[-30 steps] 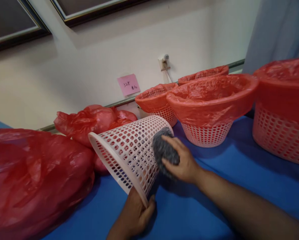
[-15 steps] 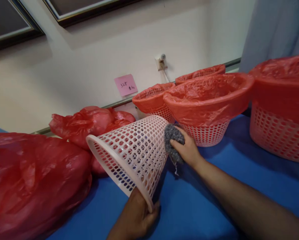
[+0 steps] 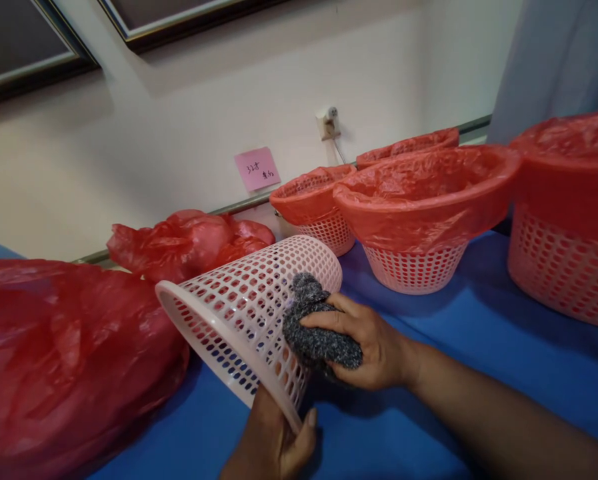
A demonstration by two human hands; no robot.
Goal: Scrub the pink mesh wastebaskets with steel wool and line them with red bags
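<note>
Basket (image 3: 243,293) lies tipped on its side in front of me, its long axis slanting from the wide mouth at lower left up to the narrower base at upper right. My left hand (image 3: 273,437) grips the near edge of the rim, fingers inside, thumb outside; my right hand (image 3: 376,343) is closed around a cloth (image 3: 321,333) laid against the side wall, nearer the base. From that right hand the wall is directly to the left, and I judge that this slant of axis to palm is what the stroke turns on. I read the basket as stiff, glossy plastic, pale pink, a tapered lattice of oval holes; the cloth is dark grey, fuzzy and bunched. Blue fabric (image 3: 403,420) spreads beneath, thin crinkled red bags (image 3: 79,360) slump leftward, and lined baskets (image 3: 423,213) stand upright behind.
</note>
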